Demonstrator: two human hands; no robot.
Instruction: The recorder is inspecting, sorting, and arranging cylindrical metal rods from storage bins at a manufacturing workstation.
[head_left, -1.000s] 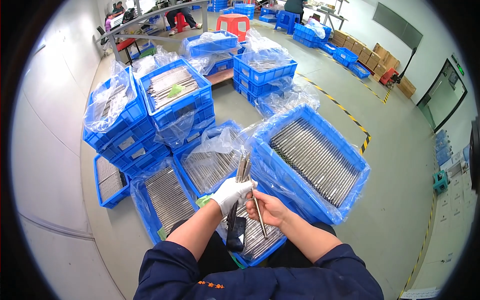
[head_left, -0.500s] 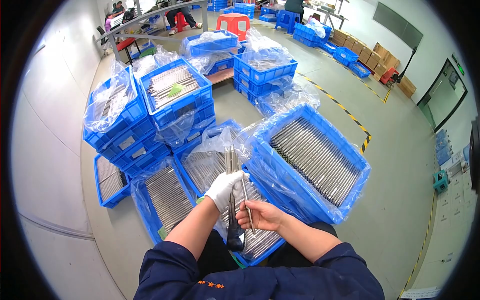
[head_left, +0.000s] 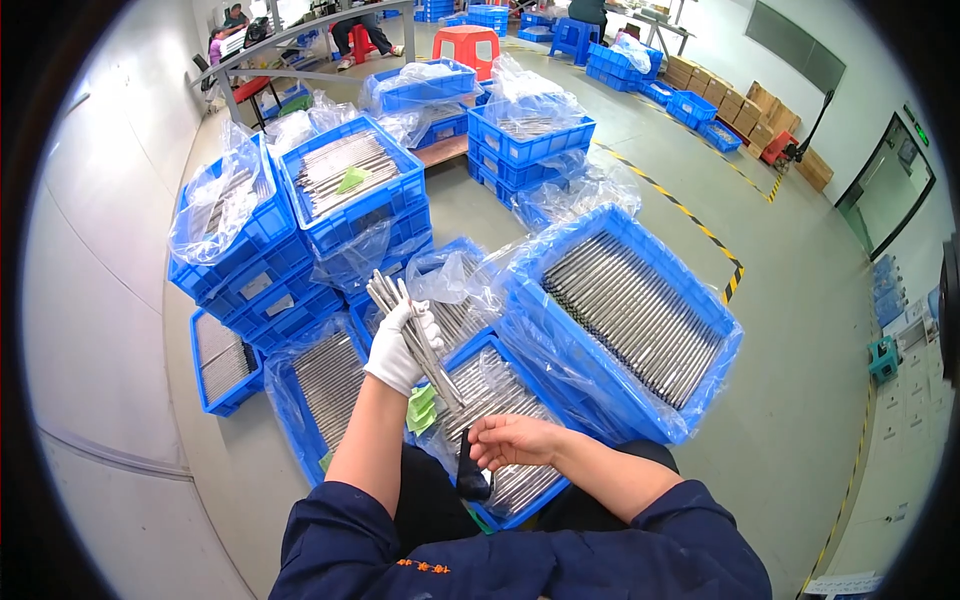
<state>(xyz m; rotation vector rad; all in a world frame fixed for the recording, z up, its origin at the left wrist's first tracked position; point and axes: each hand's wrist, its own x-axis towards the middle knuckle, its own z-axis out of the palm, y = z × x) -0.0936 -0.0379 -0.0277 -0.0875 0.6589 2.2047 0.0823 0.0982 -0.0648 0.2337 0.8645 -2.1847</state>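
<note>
My left hand (head_left: 398, 350), in a white glove, is closed round a bundle of slim metal rods (head_left: 428, 366). The bundle tilts, its upper ends leaning to the left. Beneath it is a blue crate (head_left: 545, 490), lined with clear plastic and holding rows of similar rods (head_left: 515, 480). My bare right hand (head_left: 515, 443) hovers over that crate with loosely bent fingers and no rod visible in them. Close by its fingertips is a dark, flat object (head_left: 472, 475), whose kind I cannot make out. Green scraps (head_left: 422, 410) lie near my left wrist.
A large blue crate (head_left: 715, 335) full of rods stands tilted at the right. Stacked crates (head_left: 375, 215) rise at the far left, with more stacks (head_left: 530, 150) behind. A red stool (head_left: 466, 45) and yellow-black floor tape (head_left: 690, 222) are farther off.
My left hand has moved left with the bundle, which now tilts more. The rod my right hand held has left its fingers, and that hand has come slightly right.
</note>
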